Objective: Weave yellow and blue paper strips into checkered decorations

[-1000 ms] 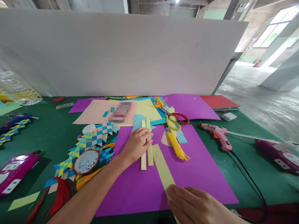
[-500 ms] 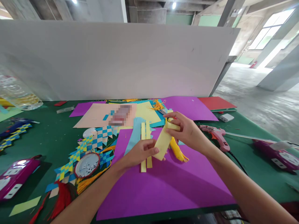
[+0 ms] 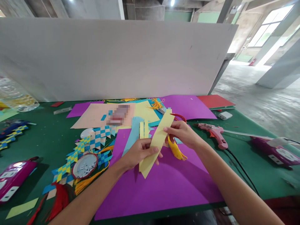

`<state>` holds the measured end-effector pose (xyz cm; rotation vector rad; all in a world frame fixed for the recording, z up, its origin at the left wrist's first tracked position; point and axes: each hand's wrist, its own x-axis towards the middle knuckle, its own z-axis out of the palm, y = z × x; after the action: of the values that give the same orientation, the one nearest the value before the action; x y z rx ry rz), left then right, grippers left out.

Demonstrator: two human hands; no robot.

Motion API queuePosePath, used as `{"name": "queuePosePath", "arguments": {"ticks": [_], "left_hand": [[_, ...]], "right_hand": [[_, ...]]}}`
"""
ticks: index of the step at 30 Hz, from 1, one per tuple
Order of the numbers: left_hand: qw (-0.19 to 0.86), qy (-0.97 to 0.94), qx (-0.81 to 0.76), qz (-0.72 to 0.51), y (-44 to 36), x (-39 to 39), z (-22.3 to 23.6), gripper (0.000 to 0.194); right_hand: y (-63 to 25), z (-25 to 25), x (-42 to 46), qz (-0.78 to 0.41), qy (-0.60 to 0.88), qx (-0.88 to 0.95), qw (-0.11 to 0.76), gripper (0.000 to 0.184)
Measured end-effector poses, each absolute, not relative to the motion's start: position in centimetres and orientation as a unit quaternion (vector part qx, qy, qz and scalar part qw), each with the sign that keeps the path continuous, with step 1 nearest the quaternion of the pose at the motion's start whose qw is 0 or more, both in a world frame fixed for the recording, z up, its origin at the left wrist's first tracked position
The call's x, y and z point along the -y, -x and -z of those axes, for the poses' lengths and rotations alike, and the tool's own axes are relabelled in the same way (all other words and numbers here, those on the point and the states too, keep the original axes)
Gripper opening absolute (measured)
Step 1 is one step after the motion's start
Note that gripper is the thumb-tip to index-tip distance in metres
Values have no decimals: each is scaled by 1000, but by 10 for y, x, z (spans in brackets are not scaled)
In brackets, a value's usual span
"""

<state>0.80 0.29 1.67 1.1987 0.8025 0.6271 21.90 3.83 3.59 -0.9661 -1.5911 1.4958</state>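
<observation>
Both hands hold a pale yellow paper strip [image 3: 161, 131] slantwise above a purple sheet [image 3: 178, 184]. My left hand [image 3: 142, 153] pinches its lower part between thumb and fingers. Farther up, my right hand [image 3: 181, 132] grips the strip's right edge. Two narrower yellow strips [image 3: 142, 129] lie behind the left hand, partly covered by it, beside a light blue paper piece [image 3: 132, 134]. Under the right hand rests a yellow fish-shaped item [image 3: 177, 150]. Scissors with a red handle [image 3: 180, 117] lie partly hidden behind the strip.
A pink glue gun [image 3: 217, 134] with its cord lies to the right, near a purple power strip [image 3: 274, 150]. At left are woven blue-and-yellow paper pieces [image 3: 82, 145], a round dish [image 3: 84, 165], red tassels [image 3: 58, 200] and another power strip [image 3: 16, 178]. A white board [image 3: 112, 59] stands behind.
The strip, bent over at its top half a second ago, is now extended to full length. My right hand has moved down along it; the left hand keeps its grip lower down.
</observation>
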Motion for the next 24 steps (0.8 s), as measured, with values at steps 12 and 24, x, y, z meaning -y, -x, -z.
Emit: {"name": "queuePosePath", "arguments": {"ticks": [12,24], "left_hand": [[729,-517,-389,-225,-13,-3,-13,33],[638,-537,-448,-322,-11,-9,-16,33]], "right_hand": [[-228,-33,-47,-556,422,544,466,35],[-239,-39,-49,-545,417,509,519,45]]}}
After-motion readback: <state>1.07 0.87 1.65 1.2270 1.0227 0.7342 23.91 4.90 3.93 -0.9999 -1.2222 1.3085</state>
